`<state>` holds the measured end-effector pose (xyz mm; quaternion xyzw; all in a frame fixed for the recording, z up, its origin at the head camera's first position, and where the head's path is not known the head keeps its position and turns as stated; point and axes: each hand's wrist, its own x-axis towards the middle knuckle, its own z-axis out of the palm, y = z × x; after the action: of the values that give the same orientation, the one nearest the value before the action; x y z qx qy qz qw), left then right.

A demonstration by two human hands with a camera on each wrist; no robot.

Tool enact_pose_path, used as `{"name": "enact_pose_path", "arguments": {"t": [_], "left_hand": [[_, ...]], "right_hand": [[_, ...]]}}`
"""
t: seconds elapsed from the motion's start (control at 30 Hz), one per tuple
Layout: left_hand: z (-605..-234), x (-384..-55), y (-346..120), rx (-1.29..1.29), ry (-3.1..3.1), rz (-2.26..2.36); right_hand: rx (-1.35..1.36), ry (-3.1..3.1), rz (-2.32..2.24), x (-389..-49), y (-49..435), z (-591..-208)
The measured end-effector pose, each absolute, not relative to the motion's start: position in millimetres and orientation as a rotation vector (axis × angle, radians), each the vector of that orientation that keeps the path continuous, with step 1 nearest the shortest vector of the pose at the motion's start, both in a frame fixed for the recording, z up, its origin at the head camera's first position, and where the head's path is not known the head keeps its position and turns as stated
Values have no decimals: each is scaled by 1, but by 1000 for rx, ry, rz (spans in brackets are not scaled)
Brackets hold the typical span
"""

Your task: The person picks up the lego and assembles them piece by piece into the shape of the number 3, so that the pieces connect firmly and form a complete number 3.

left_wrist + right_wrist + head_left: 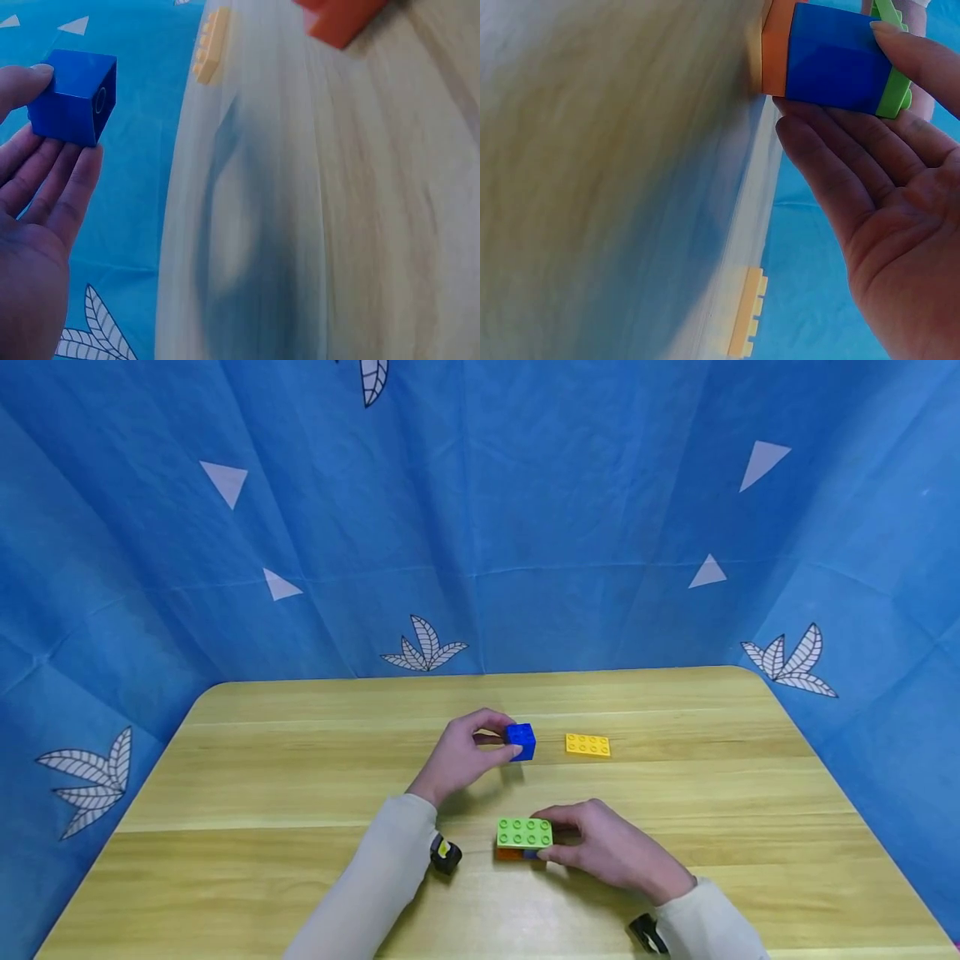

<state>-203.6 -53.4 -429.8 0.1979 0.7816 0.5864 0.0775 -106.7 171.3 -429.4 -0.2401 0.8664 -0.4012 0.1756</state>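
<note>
Between thumb and fingers, my left hand (459,758) pinches a blue cube-shaped toy brick (521,742), raised above the table. The left wrist view shows a hollow with a round tube in one side of that brick. My right hand (603,845) grips the right end of a small brick stack on the table. A light green studded plate (524,832) tops the stack. Under it is another blue brick (836,60), and an orange brick (778,49) forms the base. Beyond the stack lies a flat yellow studded plate (588,745), touched by neither hand.
The wood-grain table (262,860) has rounded far corners. A blue cloth (465,527) with white leaf and triangle prints hangs behind it and along both sides. Black wrist devices sit at the left sleeve (382,868) and the right sleeve (708,922).
</note>
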Motion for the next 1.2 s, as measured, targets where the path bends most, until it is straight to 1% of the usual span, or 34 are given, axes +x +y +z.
{"name": "enact_pose_path", "arguments": {"t": [0.4,0.73,1.2], "left_hand": [[-421,-197,-51,681,2297,1839],[-416,-181,-54,803,2302,1823],[-412,-159,-48,806,2232,1832]], "right_hand": [[-683,2476,-1101,-107,170,-426],[-679,2490,-1089,-107,167,-426],[-676,2485,-1100,-107,170,-427]]}}
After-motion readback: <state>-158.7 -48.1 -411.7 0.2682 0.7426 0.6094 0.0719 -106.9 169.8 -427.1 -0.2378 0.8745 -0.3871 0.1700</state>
